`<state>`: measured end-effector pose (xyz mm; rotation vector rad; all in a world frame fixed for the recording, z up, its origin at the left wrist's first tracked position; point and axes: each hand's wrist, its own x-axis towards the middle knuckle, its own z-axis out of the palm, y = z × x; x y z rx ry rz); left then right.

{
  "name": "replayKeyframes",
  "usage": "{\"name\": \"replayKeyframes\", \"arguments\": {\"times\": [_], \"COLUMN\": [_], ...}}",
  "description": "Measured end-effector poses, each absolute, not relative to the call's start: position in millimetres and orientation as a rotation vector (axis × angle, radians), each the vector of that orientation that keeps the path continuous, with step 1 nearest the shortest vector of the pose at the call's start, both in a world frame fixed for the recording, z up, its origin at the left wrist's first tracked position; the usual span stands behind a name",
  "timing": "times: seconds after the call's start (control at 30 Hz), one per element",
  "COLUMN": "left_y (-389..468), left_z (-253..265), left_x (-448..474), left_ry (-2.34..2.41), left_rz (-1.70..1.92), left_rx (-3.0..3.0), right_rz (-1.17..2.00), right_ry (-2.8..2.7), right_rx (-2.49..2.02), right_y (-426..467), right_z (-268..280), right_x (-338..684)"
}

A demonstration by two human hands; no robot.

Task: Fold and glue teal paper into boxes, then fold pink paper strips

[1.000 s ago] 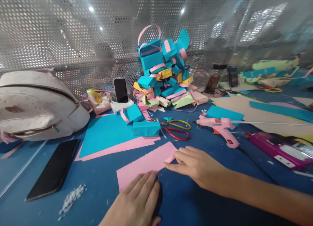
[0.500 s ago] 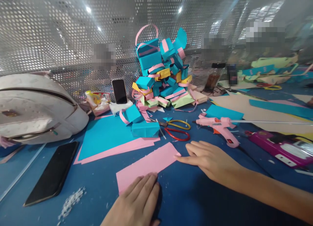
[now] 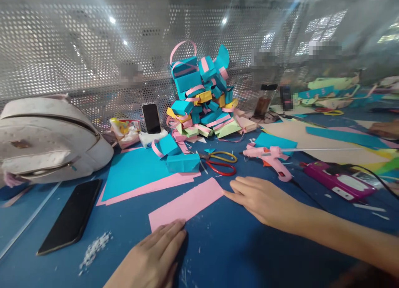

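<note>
A pink paper strip [image 3: 187, 203] lies slantwise on the blue table in front of me. My left hand [image 3: 152, 248] rests flat, its fingertips on the strip's near edge at the lower left. One stretched-out digit of my right hand [image 3: 258, 196] touches the strip's right corner, while the other fingers are bent above the table. Neither hand grips anything that I can see. Just beyond are scissors [image 3: 222, 168] with one yellow and one red handle. Two small blue paper boxes, one with a pink handle [image 3: 168, 146], sit by a blue sheet [image 3: 134, 173] over pink sheets.
A pink glue gun [image 3: 274, 157] and a purple power strip [image 3: 339, 182] lie right. At left are a white backpack [image 3: 50, 138], a black phone [image 3: 71, 215] and white scraps [image 3: 95, 250]. Stacked paper boxes [image 3: 202, 99] stand behind. Another person's hand [image 3: 385, 129] shows far right.
My left hand has slid left and slightly down along the strip's near edge. My right fingertip stays at the right corner. The whole view has shifted slightly.
</note>
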<state>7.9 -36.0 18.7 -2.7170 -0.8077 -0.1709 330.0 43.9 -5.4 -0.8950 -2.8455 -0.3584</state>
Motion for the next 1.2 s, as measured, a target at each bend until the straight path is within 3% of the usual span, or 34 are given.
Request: {"name": "replayKeyframes", "arguments": {"times": [0.27, 0.5, 0.73, 1.0, 1.2], "left_y": [-53.6, -65.0, -66.1, -66.3, -66.6], "left_z": [16.1, 3.7, -1.9, -2.7, 2.1], "left_x": [-20.9, -50.7, -53.3, -52.6, -49.8], "left_ry": [-0.728, -0.814, -0.865, -0.875, -0.853], "left_rz": [-0.043, -0.155, -0.455, -0.489, -0.512], "left_rx": [-2.593, -2.616, -2.594, -2.609, -2.577], "right_rz": [-0.114, 0.060, 0.106, 0.131, 0.138], "right_ry": [-2.960, -3.052, -3.111, -3.063, -3.088], "right_rx": [-0.737, -0.590, -0.368, -0.169, -0.287], "right_y": [29.3, 30.2, 34.4, 33.5, 29.9], "right_z": [1.1, 12.9, 17.2, 15.5, 16.1], "right_x": [290.4, 253.0, 219.8, 189.5, 195.1]}}
